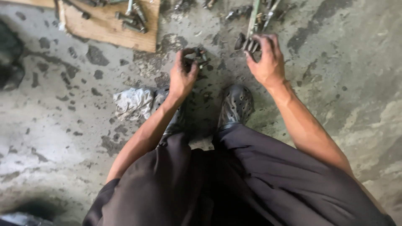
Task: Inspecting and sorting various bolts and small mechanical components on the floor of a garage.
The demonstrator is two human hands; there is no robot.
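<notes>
Beyond the black perforated clogs (236, 104), left hand (183, 75) pinches a small greasy nut (202, 56); right hand (268, 58) closes around a dark threaded fitting (248, 44). Judgement: steady both parts, align threads squarely, keep oily fingers clear of the wooden board (111, 25)

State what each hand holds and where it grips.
Left hand pinches a small dark metal part at its near end. Right hand clasps a dark bolt-like piece around its right end.
</notes>
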